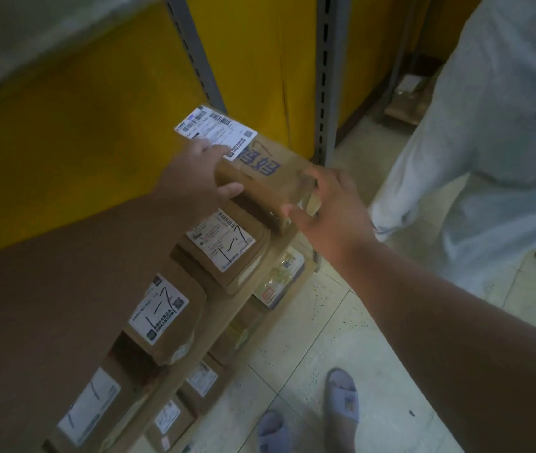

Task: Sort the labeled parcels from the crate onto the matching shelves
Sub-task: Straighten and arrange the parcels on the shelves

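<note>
A brown cardboard parcel (pixel 269 171) with a white shipping label and blue printing is held over the shelf row, just above another box. My left hand (pixel 194 178) grips its left end, thumb on the near side. My right hand (pixel 328 207) holds its right end with fingers around the corner. Below it, labeled parcels stand in a row along the shelf (pixel 253 289): one marked "1-7" (pixel 224 246), another "1-7" (pixel 165 315) and a third (pixel 93 407) nearer me.
Grey slotted shelf uprights (pixel 325 93) rise in front of a yellow backing (pixel 80 142). Smaller parcels (pixel 201 380) sit on a lower level. Another person in light clothes (pixel 489 142) stands at the right. My slippered feet (pixel 341 397) are on the tiled floor.
</note>
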Motion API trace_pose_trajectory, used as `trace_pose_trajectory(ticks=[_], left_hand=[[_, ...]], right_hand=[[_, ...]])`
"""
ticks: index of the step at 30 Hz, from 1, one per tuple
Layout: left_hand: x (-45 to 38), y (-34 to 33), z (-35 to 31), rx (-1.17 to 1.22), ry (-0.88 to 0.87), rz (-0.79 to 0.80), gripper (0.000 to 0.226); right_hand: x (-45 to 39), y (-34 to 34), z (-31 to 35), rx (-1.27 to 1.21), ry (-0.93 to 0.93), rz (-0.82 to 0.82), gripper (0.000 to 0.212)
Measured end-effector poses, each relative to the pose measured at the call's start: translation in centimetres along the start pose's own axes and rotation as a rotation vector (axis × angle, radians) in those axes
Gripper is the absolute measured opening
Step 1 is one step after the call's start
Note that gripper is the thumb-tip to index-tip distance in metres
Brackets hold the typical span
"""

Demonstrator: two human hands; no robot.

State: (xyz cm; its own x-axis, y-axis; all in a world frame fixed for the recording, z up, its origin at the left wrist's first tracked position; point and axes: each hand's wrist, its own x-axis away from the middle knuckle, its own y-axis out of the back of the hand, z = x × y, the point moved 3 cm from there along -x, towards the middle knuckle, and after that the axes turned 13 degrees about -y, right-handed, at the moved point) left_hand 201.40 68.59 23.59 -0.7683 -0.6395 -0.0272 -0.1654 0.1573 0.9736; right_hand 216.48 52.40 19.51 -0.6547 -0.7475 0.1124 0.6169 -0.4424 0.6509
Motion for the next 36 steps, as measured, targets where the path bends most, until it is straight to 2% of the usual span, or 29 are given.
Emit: trace_pose_trajectory(ticks=[5,8,13,19,23,26,31,36], left_hand=[[4.1,1.3,-4.2,0.054,-0.051,-0.007,0.050],[7.6,1.8,-7.3,0.128,-0.059,-0.006,0.053],[13.5,2.6,-10.8,0.315,0.114,-0.112,0.048],[19.6,3.8,-13.7,0.260,0.371,-0.277,0.042],[26.6,3.6,-15.3,0.266,0.551,-0.358,0.038],[33.9,3.5,-15.9,0.264,0.681,-0.429,0.042],[46.0,2.3,-16.5,0.261,0.940,-0.525,0.036],[56.9,-1.3,-15.8,0.302,1.033,-0.469,0.038]], right_hand=[[4.6,3.7,2.0,0.055,0.091,-0.059,0.061],[7.8,6.4,3.2,0.059,0.157,-0.097,0.054],[10.6,9.4,5.0,0.071,0.312,-0.092,0.039],[11.4,10.3,8.7,0.080,0.544,0.113,0.037],[14.7,9.2,11.0,0.122,0.668,0.272,0.038],[19.8,7.6,12.9,0.151,0.777,0.406,0.041],[30.2,4.0,15.1,0.251,0.977,0.648,0.047],[40.5,-1.8,15.1,0.283,1.075,0.775,0.040]])
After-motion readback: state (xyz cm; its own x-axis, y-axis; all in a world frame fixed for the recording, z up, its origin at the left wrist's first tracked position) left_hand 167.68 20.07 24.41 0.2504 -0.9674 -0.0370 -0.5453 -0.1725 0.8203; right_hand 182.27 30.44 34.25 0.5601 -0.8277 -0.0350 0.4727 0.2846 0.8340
